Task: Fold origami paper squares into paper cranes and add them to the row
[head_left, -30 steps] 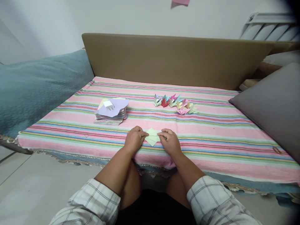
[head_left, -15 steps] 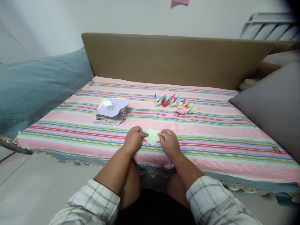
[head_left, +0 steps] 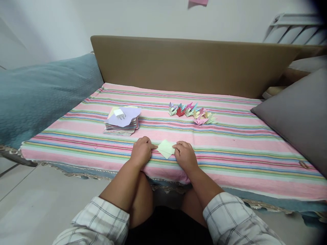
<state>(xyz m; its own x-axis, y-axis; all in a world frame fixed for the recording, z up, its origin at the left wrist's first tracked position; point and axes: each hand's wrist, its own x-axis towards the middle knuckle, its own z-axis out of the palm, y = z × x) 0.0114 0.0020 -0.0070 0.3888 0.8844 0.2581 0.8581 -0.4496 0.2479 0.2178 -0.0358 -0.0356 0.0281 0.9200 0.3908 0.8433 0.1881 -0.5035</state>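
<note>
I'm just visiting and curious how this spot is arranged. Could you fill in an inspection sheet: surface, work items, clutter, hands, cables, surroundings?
Surface: striped cloth, slightly wrinkled.
Work items: pale green folded paper between the hands; paper stack farther left; folded paper figures grouped right of the stack.
Clutter: white block atop the stack; small brown item, too small to identify.
Hands: right hand at the green paper's right corner; left hand by its left corner, contact unclear.
Cables: nothing seen.
Surroundings: brown backrest, gray cushion, radiator.
</note>
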